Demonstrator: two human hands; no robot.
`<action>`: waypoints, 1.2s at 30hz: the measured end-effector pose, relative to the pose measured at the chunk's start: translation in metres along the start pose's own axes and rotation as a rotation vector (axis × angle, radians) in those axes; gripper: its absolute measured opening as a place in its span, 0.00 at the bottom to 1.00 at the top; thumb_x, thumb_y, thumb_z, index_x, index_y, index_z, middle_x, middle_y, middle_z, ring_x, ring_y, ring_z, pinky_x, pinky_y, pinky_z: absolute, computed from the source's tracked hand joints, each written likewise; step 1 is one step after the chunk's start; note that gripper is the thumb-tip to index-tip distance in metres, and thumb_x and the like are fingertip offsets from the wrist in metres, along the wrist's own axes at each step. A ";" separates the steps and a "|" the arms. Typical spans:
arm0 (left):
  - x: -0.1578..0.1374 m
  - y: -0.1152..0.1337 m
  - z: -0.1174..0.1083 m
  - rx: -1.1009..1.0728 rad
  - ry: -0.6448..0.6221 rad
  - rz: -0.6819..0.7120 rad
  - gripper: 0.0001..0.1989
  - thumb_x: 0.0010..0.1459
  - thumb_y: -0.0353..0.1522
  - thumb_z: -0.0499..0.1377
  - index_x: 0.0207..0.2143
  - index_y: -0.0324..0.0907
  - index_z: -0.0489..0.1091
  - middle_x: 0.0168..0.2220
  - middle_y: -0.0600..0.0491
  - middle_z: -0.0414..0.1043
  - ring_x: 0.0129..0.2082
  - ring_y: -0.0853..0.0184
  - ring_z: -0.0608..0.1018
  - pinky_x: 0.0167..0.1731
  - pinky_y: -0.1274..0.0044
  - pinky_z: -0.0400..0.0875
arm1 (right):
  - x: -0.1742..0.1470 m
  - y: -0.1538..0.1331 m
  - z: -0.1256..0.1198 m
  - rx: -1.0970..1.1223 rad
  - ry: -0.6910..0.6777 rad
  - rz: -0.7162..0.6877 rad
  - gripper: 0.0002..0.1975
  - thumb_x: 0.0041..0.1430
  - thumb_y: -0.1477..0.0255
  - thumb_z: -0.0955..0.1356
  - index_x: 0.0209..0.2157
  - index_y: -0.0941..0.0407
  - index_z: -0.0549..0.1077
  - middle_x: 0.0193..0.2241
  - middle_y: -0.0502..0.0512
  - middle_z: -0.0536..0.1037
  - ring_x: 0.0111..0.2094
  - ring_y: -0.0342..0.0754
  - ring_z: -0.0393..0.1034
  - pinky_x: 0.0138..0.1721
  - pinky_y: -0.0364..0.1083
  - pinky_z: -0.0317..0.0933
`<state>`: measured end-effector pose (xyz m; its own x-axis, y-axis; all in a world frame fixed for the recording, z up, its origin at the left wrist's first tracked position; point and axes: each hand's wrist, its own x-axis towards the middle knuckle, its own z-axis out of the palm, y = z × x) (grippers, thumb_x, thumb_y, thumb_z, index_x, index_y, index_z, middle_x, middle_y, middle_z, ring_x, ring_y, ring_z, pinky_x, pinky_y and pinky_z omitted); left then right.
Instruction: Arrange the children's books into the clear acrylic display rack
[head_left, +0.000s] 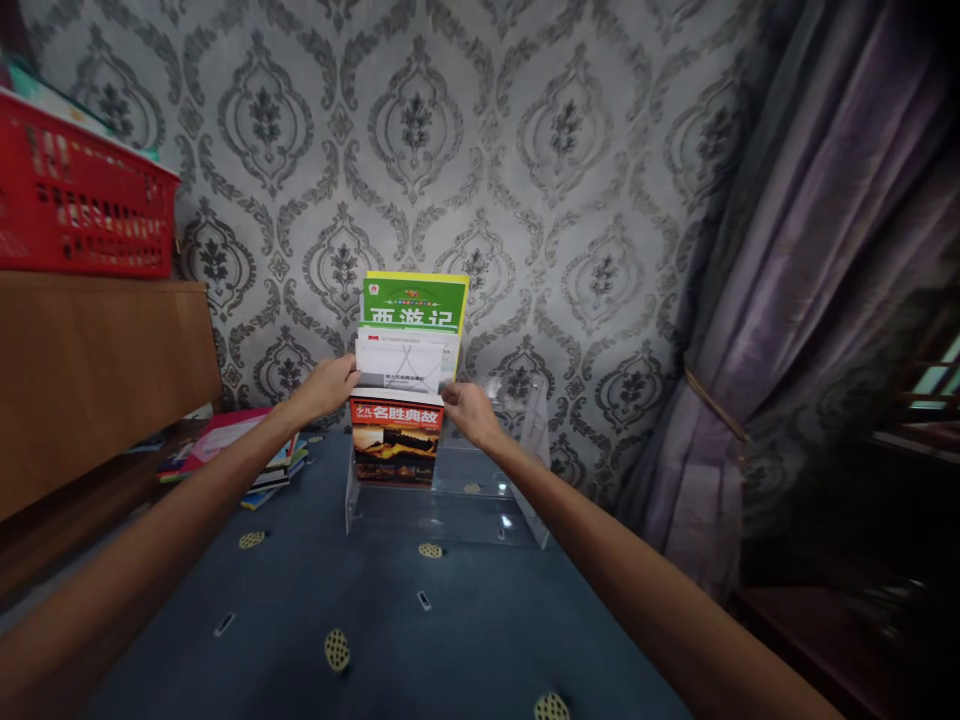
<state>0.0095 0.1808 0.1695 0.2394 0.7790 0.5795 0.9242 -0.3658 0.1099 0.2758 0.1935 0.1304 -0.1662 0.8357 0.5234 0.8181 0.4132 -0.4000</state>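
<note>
A clear plastic book rack (480,512) stands on the dark blue cloth, with books upright in its left part. My left hand (334,384) is closed on the left edge of a white booklet (412,366). At the booklet's lower right corner, my right hand (466,408) is closed with its fingers pinched on the edge. In front of the booklet stands an orange and black book (397,440) with a picture of a wall on its cover. A taller green book (409,300) with a yellow edge rises behind, with other pale booklets between.
A blue cloth (390,640) with a yellow pattern covers the surface. Several books (232,440) lie stacked at the left, beside a wooden cabinet (105,370) carrying a red plastic basket (97,200). Patterned wallpaper is behind; a purple curtain (780,300) hangs at the right.
</note>
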 end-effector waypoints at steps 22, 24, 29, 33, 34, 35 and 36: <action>-0.001 -0.004 0.004 -0.118 0.023 0.008 0.10 0.60 0.32 0.50 0.32 0.42 0.70 0.30 0.49 0.77 0.34 0.58 0.78 0.39 0.71 0.69 | -0.006 0.010 0.010 0.127 0.073 -0.023 0.10 0.55 0.78 0.67 0.33 0.56 0.81 0.29 0.52 0.84 0.34 0.48 0.79 0.34 0.41 0.61; -0.002 -0.003 0.004 -0.120 0.018 0.005 0.09 0.60 0.32 0.50 0.31 0.42 0.70 0.29 0.50 0.76 0.33 0.58 0.78 0.38 0.71 0.69 | -0.007 0.010 0.010 0.136 0.077 -0.024 0.09 0.54 0.78 0.68 0.33 0.56 0.81 0.29 0.51 0.84 0.33 0.48 0.78 0.33 0.41 0.61; -0.007 -0.003 -0.002 -0.124 0.028 -0.011 0.08 0.60 0.33 0.52 0.34 0.43 0.70 0.29 0.50 0.76 0.32 0.59 0.78 0.36 0.72 0.69 | -0.009 0.009 0.004 0.177 0.123 -0.037 0.07 0.55 0.76 0.68 0.30 0.55 0.80 0.27 0.52 0.83 0.32 0.49 0.78 0.33 0.42 0.62; -0.011 0.005 -0.014 -0.094 0.148 -0.035 0.13 0.62 0.34 0.53 0.48 0.42 0.68 0.39 0.48 0.77 0.37 0.58 0.78 0.40 0.70 0.70 | -0.007 0.002 -0.007 0.238 0.202 -0.071 0.09 0.59 0.72 0.67 0.36 0.56 0.80 0.31 0.54 0.83 0.33 0.48 0.77 0.36 0.43 0.65; -0.011 0.008 -0.018 -0.069 0.203 -0.026 0.14 0.63 0.33 0.52 0.50 0.42 0.67 0.41 0.47 0.76 0.40 0.57 0.77 0.41 0.70 0.70 | -0.006 -0.001 -0.010 0.254 0.223 -0.081 0.10 0.60 0.71 0.66 0.40 0.56 0.79 0.32 0.54 0.83 0.33 0.48 0.77 0.37 0.43 0.66; -0.010 0.012 -0.021 -0.038 0.257 -0.006 0.14 0.63 0.32 0.51 0.50 0.42 0.67 0.43 0.46 0.75 0.43 0.56 0.77 0.43 0.69 0.69 | -0.005 -0.004 -0.013 0.267 0.242 -0.091 0.12 0.60 0.70 0.66 0.43 0.57 0.78 0.34 0.55 0.83 0.34 0.48 0.76 0.38 0.44 0.66; -0.009 0.015 -0.024 -0.005 0.302 0.021 0.15 0.63 0.30 0.50 0.50 0.42 0.68 0.44 0.45 0.74 0.45 0.55 0.76 0.45 0.68 0.69 | -0.003 -0.008 -0.016 0.280 0.258 -0.104 0.14 0.61 0.70 0.66 0.47 0.57 0.77 0.35 0.55 0.83 0.34 0.48 0.76 0.39 0.44 0.67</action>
<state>0.0140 0.1558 0.1849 0.1585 0.5852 0.7953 0.9183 -0.3833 0.0991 0.2786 0.1820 0.1435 -0.0672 0.6804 0.7297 0.6165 0.6033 -0.5058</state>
